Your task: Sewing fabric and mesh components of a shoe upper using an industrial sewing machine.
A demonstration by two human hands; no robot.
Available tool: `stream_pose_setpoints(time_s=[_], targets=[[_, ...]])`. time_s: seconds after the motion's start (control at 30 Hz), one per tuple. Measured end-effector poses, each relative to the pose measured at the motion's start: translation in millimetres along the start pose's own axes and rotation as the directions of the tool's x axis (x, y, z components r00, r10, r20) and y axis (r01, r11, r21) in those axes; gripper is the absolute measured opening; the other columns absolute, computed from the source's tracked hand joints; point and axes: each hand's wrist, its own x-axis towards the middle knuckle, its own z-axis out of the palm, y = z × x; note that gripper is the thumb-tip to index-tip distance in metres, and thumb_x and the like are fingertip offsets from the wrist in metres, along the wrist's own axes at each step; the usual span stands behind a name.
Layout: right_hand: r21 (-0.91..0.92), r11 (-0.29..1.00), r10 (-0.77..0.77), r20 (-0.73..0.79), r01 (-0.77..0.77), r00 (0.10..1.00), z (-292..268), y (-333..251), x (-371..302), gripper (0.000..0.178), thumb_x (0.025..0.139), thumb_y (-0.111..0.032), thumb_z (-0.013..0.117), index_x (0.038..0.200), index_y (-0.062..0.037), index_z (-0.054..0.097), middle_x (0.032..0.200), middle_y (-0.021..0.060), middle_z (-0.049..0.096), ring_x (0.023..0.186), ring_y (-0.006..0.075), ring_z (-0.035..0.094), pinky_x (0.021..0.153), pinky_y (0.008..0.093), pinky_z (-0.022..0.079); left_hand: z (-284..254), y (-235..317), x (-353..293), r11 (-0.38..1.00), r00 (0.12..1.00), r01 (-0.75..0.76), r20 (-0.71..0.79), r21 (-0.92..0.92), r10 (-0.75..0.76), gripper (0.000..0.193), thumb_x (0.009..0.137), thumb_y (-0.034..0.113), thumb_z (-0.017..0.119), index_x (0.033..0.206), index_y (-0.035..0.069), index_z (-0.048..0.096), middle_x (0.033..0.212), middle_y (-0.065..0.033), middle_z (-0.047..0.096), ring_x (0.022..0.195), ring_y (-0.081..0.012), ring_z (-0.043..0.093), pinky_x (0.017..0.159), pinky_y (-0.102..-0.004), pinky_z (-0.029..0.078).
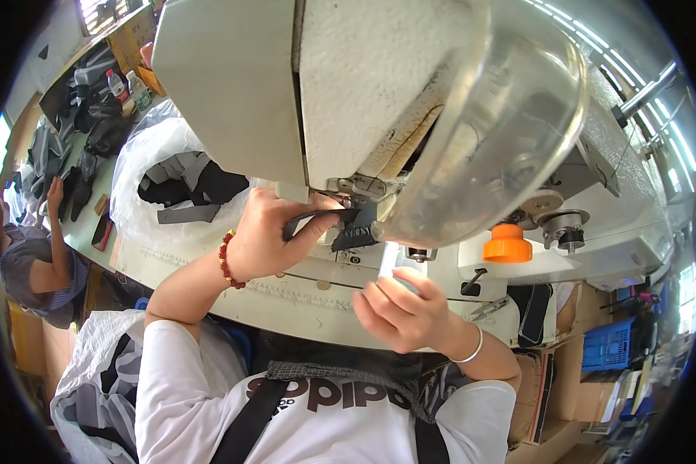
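Under the head of a large pale sewing machine, my left hand pinches a dark fabric piece between thumb and fingers. The piece reaches in beside the presser foot and needle area. A black ridged part sits just right of it on the machine bed. My right hand is over the front of the bed, fingers loosely bent and slightly apart. No held thing shows in it; its fingertips are beside a brightly lit whitish part below the clear machine cover.
A clear plastic bag of dark fabric pieces stands left of the machine. An orange knob juts out at right. Thread snips and a black phone-like slab lie at the table's right end. A co-worker is at far left.
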Motion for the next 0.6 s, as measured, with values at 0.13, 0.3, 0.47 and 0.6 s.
stream_pose_setpoints(time_s=[0.13, 0.3, 0.47, 0.6], targets=[[0.073, 0.978, 0.202, -0.073, -0.196, 0.977, -4, 9, 6, 0.050, 0.071, -0.013, 0.077, 0.121, -0.0152, 0.076, 0.094, 0.0016, 0.058, 0.086, 0.0238, 0.054, 0.080, 0.0436, 0.045, -9, 15, 5, 0.990, 0.990, -0.139, 0.021, 0.027, 0.138, 0.043, 0.081, 0.026, 0.090, 0.114, 0.002, 0.076, 0.104, -0.0134, 0.079, 0.086, -0.0273, 0.078, 0.077, -0.0334, 0.062], [0.257, 0.856, 0.383, 0.271, -0.449, 0.883, 6, 14, -10, 0.038, 0.078, -0.012, 0.074, 0.116, -0.0091, 0.074, 0.076, 0.0072, 0.061, 0.064, 0.0273, 0.062, 0.062, 0.0400, 0.050, 12, 42, -1, 0.879, 0.956, -0.269, -0.007, 0.393, 0.295, 0.038, 0.075, 0.023, 0.090, 0.107, 0.008, 0.076, 0.095, -0.0043, 0.074, 0.086, -0.0250, 0.074, 0.071, -0.0332, 0.061], [0.023, 0.848, 0.508, 0.247, -0.529, 0.825, 59, 43, -16, 0.010, 0.080, -0.005, 0.071, 0.090, -0.0056, 0.068, 0.066, 0.0130, 0.065, 0.064, 0.0356, 0.069, 0.057, 0.0469, 0.054, 14, 35, 3, 0.954, 0.966, -0.211, -0.103, 0.213, 0.237, 0.031, 0.068, 0.001, 0.085, 0.097, 0.007, 0.076, 0.090, -0.0048, 0.075, 0.084, -0.0260, 0.074, 0.071, -0.0342, 0.061], [0.113, 0.821, 0.513, 0.283, -0.559, 0.811, 86, 100, -7, 0.011, 0.082, -0.005, 0.069, 0.093, -0.0042, 0.070, 0.078, 0.0151, 0.070, 0.073, 0.0365, 0.071, 0.064, 0.0478, 0.057, 14, 31, 6, 0.946, 0.955, -0.276, -0.063, 0.173, 0.290, 0.030, 0.067, -0.001, 0.084, 0.095, 0.006, 0.075, 0.093, -0.0057, 0.076, 0.085, -0.0261, 0.074, 0.072, -0.0336, 0.061]])
